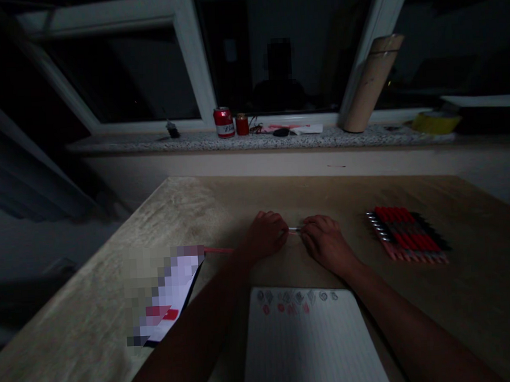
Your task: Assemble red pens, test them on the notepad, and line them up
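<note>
My left hand (266,234) and my right hand (326,241) face each other over the middle of the table, fingers curled in. A short stretch of a slim pen (294,229) shows between them, silvery with a reddish line below; the rest is covered by my fingers. Both hands grip it from opposite ends. Closer to me lies a lined notebook page (310,348) with dark and red scribbles along its top. To the right, several red and black pens (405,233) lie side by side in a stack.
A phone (175,300) with a lit screen lies beside my left forearm, and a thin red stick-like piece (217,250) is by its top. On the windowsill stand a red can (224,123), a small red jar (242,125), a tall beige flask (371,85) and a yellow tape roll (435,123).
</note>
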A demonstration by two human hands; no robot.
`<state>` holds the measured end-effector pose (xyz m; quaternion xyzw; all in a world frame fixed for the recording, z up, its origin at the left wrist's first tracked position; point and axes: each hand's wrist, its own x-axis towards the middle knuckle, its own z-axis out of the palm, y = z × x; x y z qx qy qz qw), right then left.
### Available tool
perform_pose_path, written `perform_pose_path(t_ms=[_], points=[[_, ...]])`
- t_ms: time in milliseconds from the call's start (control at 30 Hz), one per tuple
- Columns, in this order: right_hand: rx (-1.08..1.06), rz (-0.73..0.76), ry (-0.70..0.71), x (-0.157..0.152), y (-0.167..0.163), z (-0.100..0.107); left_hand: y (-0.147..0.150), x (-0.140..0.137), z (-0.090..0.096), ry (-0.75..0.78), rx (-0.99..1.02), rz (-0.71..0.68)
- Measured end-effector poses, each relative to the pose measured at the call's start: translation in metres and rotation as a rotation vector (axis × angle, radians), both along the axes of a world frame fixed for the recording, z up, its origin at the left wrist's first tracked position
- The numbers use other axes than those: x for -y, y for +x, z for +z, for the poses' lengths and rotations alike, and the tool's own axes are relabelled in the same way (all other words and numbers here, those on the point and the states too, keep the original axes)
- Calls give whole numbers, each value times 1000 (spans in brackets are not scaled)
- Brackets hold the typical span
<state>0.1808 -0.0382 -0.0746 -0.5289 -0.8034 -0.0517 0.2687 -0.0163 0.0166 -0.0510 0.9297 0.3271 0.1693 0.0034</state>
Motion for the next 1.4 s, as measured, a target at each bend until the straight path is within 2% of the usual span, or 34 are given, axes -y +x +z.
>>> perform_pose_path(t_ms=[533,967,1067,1267,1400], points=[[-39,43,27,1,-3,0,10,2,-7,-44,-38,-19],[-40,67,-13,2,-4,2,10,4,-6,5,-69,-53],[-36,-13,-12,0,0,0,8,4,-7,3,-50,-15],[42,-383,-56,-3,11,-2,5,3,-6,8,-2,64],[111,-447,-125,0,9,1,4,2,-7,14,21,70]])
